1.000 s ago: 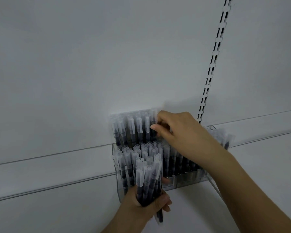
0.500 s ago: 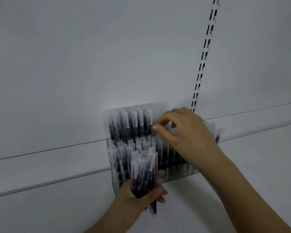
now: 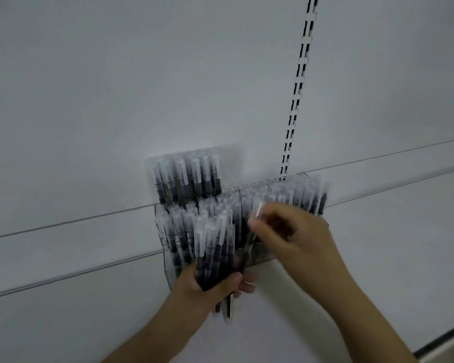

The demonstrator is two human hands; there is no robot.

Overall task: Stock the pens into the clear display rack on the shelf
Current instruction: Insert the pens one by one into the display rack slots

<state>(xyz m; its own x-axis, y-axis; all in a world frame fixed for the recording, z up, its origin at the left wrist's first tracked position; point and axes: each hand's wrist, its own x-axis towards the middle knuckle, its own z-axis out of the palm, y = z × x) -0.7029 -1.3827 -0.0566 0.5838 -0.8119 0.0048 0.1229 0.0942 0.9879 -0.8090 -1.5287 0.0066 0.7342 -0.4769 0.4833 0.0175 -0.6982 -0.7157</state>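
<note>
Pen-stocking step, head view. Left hand (image 3: 212,286), lower centre of the frame, has its fingers wrapped round a bundle of pens (image 3: 215,247) held upright with caps up, directly in front of the clear display rack (image 3: 168,268). Right hand (image 3: 291,237), just right of the bundle, pinches a single pen (image 3: 252,231) between thumb and fingertips; that grip is closed on the barrel, though motion blur hides the exact finger placement. The pen is tilted, its pale cap toward the rack's rows and its dark end down beside the bundle.

The rack sits on the shelf (image 3: 63,258) at centre frame and is already densely filled: a tall back row (image 3: 186,176) at upper centre, lower tiers in front and to the right. No free slot can be made out from this view.

To do the step well, the single pen should probably be drawn clear of the bundle before being turned, then lowered dark end first into a gap, matching the cap-up order of its neighbours. The left hand should hold the bundle firmly, since loosening could let pens slide out below. Crowded caps may snag, so a straight, vertical entry seems safest.
</note>
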